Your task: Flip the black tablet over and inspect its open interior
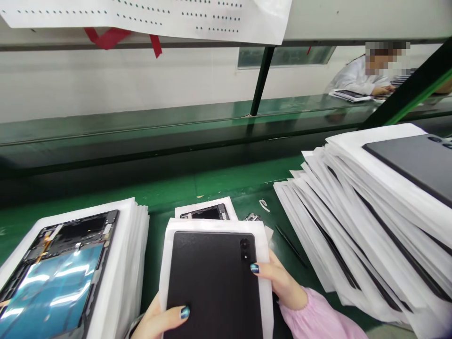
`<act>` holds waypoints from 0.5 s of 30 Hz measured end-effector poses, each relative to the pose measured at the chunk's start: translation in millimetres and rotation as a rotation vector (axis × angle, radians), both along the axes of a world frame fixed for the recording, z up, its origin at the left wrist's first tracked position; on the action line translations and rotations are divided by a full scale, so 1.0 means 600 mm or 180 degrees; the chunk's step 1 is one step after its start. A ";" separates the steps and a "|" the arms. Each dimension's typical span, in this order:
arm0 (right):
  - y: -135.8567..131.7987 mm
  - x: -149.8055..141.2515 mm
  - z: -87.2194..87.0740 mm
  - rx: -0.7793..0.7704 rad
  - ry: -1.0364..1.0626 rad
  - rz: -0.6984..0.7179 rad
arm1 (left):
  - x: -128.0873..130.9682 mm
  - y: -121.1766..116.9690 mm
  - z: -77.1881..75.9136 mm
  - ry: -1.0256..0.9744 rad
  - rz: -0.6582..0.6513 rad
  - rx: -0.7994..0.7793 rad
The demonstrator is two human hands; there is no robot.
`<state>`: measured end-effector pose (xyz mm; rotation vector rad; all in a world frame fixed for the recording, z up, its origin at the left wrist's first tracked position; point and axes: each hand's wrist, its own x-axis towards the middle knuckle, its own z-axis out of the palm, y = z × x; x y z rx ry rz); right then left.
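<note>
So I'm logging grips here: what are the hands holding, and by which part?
Both hold the dark tablet back cover on its white foam sheet: left hand at the bottom-left edge, right hand at the right edge.

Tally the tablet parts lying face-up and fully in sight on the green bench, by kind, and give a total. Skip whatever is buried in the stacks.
Closed dark back covers: 2, one held by the left hand and right hand at, one topping the right stack.
Open frames showing internals: 2, left stack and behind the held cover.
Total: 4
</note>
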<state>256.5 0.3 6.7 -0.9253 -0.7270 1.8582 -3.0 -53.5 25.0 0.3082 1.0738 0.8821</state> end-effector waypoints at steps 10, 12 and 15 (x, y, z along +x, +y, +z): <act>0.030 -0.013 -0.011 0.0020 -0.0858 -0.0620 | 0.005 0.023 -0.013 -0.0115 -0.0252 0.0822; 0.039 -0.010 -0.021 -0.0002 -0.1364 -0.0703 | 0.008 0.032 -0.012 -0.0075 -0.0443 0.1101; 0.052 0.005 -0.041 -0.0028 -0.1984 -0.0567 | 0.009 0.042 -0.010 -0.0082 -0.0659 0.1433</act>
